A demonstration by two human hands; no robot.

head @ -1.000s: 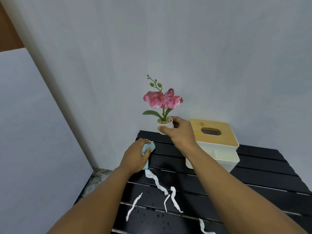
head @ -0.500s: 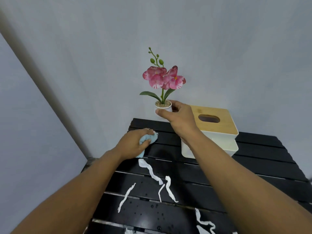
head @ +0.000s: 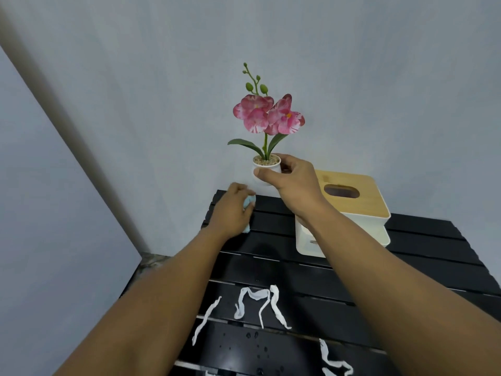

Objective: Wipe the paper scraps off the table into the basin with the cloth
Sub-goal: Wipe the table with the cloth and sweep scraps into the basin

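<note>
My left hand (head: 230,211) grips a bunched light blue cloth (head: 249,202) and presses it on the far left corner of the black slatted table (head: 420,256). My right hand (head: 294,183) holds a small white flower pot (head: 264,172) with a pink orchid (head: 267,115) lifted above the table's back edge. Several white paper scraps (head: 257,302) lie on the slats nearer to me, between my forearms, with one more scrap (head: 332,359) at the bottom right. No basin is in view.
A white tissue box with a wooden lid (head: 349,196) stands at the back of the table, right of my right hand. A grey wall rises behind. Bare floor (head: 151,261) shows past the table's left edge.
My left hand has slid the cloth farther back toward the table's far left corner, away from the scraps. My right hand still holds the lifted pot. The longest scrap now lies folded.
</note>
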